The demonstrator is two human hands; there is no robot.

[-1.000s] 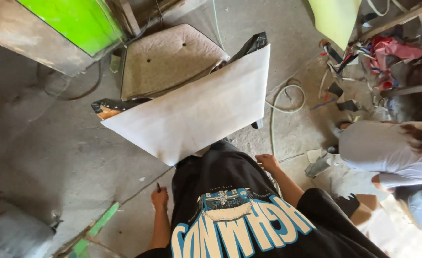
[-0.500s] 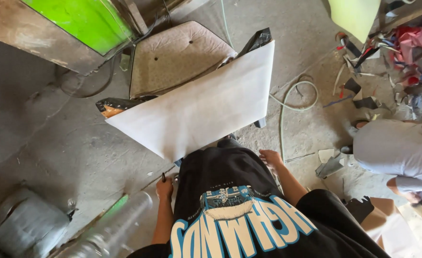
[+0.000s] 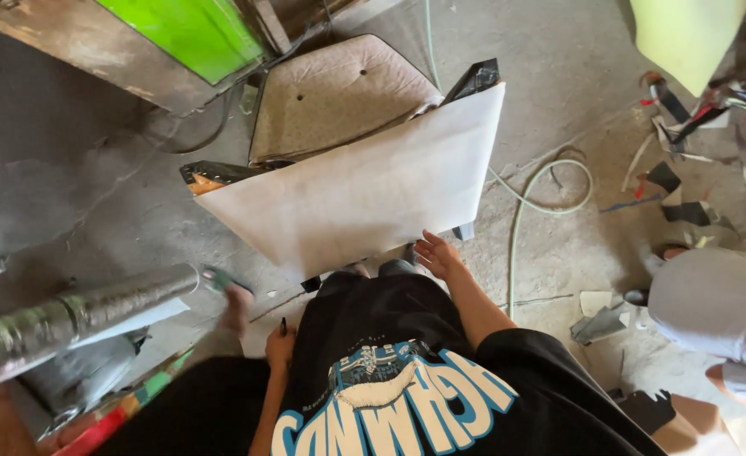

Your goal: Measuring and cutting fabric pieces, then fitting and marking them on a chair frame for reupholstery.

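Observation:
A large white sheet point(image 3: 364, 190) lies draped over a dark-framed piece of furniture in front of me. My right hand point(image 3: 437, 256) rests at the sheet's lower edge with its fingers spread and holds nothing. My left hand point(image 3: 278, 344) hangs low beside my black shirt, curled around a thin black pen-like stick point(image 3: 283, 325). Behind the sheet, a beige buttoned cushion point(image 3: 339, 93) leans tilted.
From the left, a long roll wrapped in grey film point(image 3: 78, 312) pokes in, with another person's blurred limb point(image 3: 235, 306) at its end. A person in grey point(image 3: 715, 308) crouches at the right. A pale green hose point(image 3: 535, 190), cut scraps point(image 3: 677, 181) and a green panel point(image 3: 187, 34) surround the concrete floor.
The grey wrapped roll has pushed further in from the left. My right hand has reached up to the sheet's lower edge. The view has shifted slightly.

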